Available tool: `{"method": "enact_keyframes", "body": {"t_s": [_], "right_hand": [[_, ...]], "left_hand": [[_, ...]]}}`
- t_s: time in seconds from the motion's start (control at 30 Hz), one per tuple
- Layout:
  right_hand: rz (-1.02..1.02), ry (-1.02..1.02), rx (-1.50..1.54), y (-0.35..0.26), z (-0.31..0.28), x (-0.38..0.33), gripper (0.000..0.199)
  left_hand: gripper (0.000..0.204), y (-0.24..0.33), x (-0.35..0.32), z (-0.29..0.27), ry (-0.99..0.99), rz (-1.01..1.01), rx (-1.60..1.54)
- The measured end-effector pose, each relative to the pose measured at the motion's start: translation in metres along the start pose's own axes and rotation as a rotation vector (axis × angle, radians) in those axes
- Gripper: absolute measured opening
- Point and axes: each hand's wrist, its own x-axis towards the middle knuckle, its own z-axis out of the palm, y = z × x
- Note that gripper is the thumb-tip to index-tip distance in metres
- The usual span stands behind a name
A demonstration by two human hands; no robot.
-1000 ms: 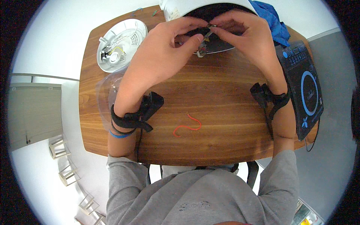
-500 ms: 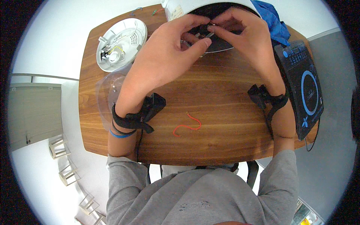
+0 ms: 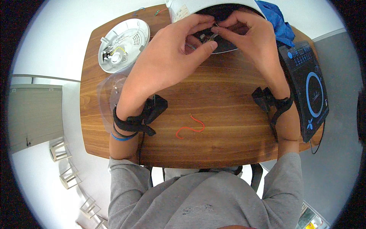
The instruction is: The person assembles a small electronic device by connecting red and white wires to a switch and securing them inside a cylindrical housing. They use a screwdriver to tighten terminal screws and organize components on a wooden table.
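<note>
Near the far edge of the table, both my hands are bent over the dark inside of a white rounded appliance housing [image 3: 176, 12]. My left hand [image 3: 173, 51] curls around small parts [image 3: 207, 37] there, its thumb laid along their near side. What its fingers grip is mostly hidden. My right hand [image 3: 249, 36] pinches with thumb and forefinger close to the left fingertips. The tiny piece between them is too small to name. A black strap with a black block sits on each wrist.
A white round cover [image 3: 131, 47] with wiring lies at the left, beside clear plastic [image 3: 106, 91]. Nearer to me is an orange wire [image 3: 196, 129]. A black induction cooktop [image 3: 307, 91] stands at the right, below blue cloth [image 3: 276, 23]. Short wires [image 3: 162, 11] lie at the far edge.
My hands stay in nearly the same place. The left thumb has shifted slightly right and down, showing more of the small parts between thumb and fingers.
</note>
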Motion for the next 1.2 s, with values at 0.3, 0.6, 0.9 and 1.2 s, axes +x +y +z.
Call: {"method": "enact_keyframes", "body": {"t_s": [0.3, 0.6, 0.9, 1.2], "right_hand": [[0.020, 0.033, 0.044, -0.001, 0.004, 0.001, 0.017], [-0.240, 0.148, -0.159, -0.008, 0.004, -0.001, 0.016], [-0.385, 0.133, -0.318, -0.014, -0.004, -0.002, 0.016], [-0.421, 0.145, -0.307, -0.015, 0.000, -0.002, 0.016]], "left_hand": [[0.054, 0.002, -0.001, -0.001, -0.002, 0.008, 0.047], [0.057, 0.004, -0.002, -0.003, -0.028, 0.002, 0.067], [0.060, 0.008, -0.002, -0.006, -0.044, -0.015, 0.112], [0.061, 0.005, -0.004, -0.006, -0.030, -0.045, 0.103]]}}
